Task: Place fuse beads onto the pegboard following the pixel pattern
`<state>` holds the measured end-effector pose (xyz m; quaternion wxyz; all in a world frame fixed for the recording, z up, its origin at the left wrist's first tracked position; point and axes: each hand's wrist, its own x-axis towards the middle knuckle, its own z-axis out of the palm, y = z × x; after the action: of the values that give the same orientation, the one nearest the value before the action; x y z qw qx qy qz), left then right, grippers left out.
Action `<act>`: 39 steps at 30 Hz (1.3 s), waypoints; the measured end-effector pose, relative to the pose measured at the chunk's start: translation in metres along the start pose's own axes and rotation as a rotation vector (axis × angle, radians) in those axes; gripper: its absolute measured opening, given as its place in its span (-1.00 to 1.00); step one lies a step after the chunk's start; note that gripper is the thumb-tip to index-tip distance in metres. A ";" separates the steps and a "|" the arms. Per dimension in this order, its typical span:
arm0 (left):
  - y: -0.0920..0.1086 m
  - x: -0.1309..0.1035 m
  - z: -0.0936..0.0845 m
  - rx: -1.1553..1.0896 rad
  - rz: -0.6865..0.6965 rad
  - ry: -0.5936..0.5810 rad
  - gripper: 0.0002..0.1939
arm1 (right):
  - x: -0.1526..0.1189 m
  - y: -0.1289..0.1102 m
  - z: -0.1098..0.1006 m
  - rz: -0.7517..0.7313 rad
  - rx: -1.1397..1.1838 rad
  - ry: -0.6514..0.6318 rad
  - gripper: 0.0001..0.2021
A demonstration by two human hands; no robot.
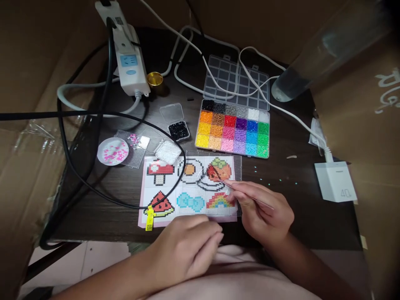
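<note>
Pinched in my right hand (pixel 265 210) is a slim pair of tweezers (pixel 242 191). Its tip touches the orange-red fruit pattern (pixel 218 170) at the upper right of the pattern sheet (pixel 170 221). My left hand (pixel 190 246) rests closed by the sheet's front edge, fingers curled, with nothing showing in it. A clear pegboard (pixel 239 166) lies over the sheet's right part. Beads cover parts of the patterns there, including a blue bow (pixel 190 202) and a rainbow (pixel 220 201). Mushroom, egg and watermelon pictures also show.
Behind the sheet stands an open bead box (pixel 233 127) with many colours. Small boxes hold black beads (pixel 178 130) and white beads (pixel 168 152). A dish of pink beads (pixel 113 151) is at left. A black cable (pixel 143 120) loops over the sheet; a charger (pixel 334 181) stands right.
</note>
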<state>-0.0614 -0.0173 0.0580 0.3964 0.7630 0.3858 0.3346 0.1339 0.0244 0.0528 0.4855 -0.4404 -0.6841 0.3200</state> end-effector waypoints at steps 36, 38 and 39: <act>-0.022 0.014 -0.007 0.064 -0.028 0.143 -0.86 | -0.001 0.014 0.009 0.146 -0.029 -0.001 -0.61; -0.022 0.015 -0.006 0.071 -0.043 0.163 -0.84 | -0.002 0.014 0.009 0.141 -0.041 0.003 -0.60; -0.022 0.015 -0.005 0.074 -0.051 0.176 -0.81 | -0.002 0.015 0.009 0.138 -0.038 0.004 -0.59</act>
<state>-0.0652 0.0059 0.0444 0.3409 0.7345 0.4507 0.3757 0.1300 0.0284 0.0366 0.4551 -0.4962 -0.6572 0.3387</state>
